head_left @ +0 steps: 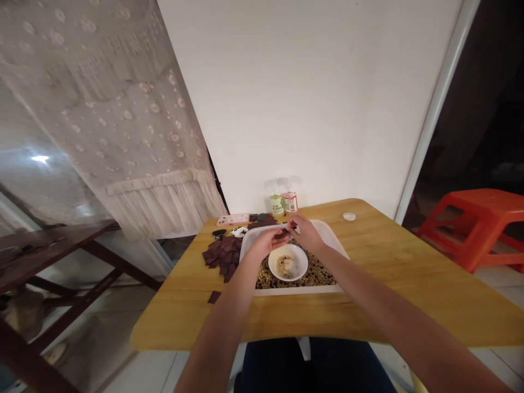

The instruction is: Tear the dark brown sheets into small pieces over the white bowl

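While both hands hover over a white rectangular plastic tray (286, 290), the right hand (305, 233) closes its grip, fingertips pinched, on a small dark brown square piece (281, 234) just above the tray's far side. The left hand (266, 244) sits close beside it, fingers curled in toward that piece; at this size, I cannot tell whether its grip has hold or only supports it. Beneath them, a round white bowl (297, 267) of pale beans (284, 266) rests on a layer of mixed speckled beans (315, 274) filling the tray. A thin piece like this is probably best handled with the fingertips alone, low over the tray, so that a slip lands among the beans. On the yellow wooden worktop (380, 273), a heap of matching dark brown square pieces (221, 257) lies left of the tray, near a flat pink phone-like case (232, 219). A green-labelled clear bottle (277, 204) and a red-and-white-labelled clear bottle (290, 202) stand beyond the tray; their small print cannot be read reliably.
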Demonstrator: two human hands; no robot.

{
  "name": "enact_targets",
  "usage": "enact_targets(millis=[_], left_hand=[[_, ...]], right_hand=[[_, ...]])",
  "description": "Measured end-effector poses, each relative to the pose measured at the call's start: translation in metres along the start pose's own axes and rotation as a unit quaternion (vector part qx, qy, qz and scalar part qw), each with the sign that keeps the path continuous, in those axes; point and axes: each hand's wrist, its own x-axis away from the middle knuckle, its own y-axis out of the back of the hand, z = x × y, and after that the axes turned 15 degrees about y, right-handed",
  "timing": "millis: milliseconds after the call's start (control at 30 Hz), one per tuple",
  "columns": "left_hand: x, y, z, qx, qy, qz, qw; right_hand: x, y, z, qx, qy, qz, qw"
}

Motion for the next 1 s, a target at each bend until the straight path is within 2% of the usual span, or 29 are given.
enact_targets(millis=[667,900,1000], left_hand=[[-0.0006,0.0026,0.0002,-0.003,-0.015,0.014,1.000],[0.0007,0.0015,-0.0004,-0.017,-0.003,0.014,1.000],[-0.0004,0.0018,-0.0001,-0.010,-0.012,0.012,1.000]], right_hand=[[-0.0007,-0.0001,0.0017,0.007,-0.001,0.000,1.000],[-0.0009,0.0008,0.0004,0.015,0.009,-0.021,1.000],[-0.0002,-0.0007,0.0010,0.007,0.009,-0.007,1.000]])
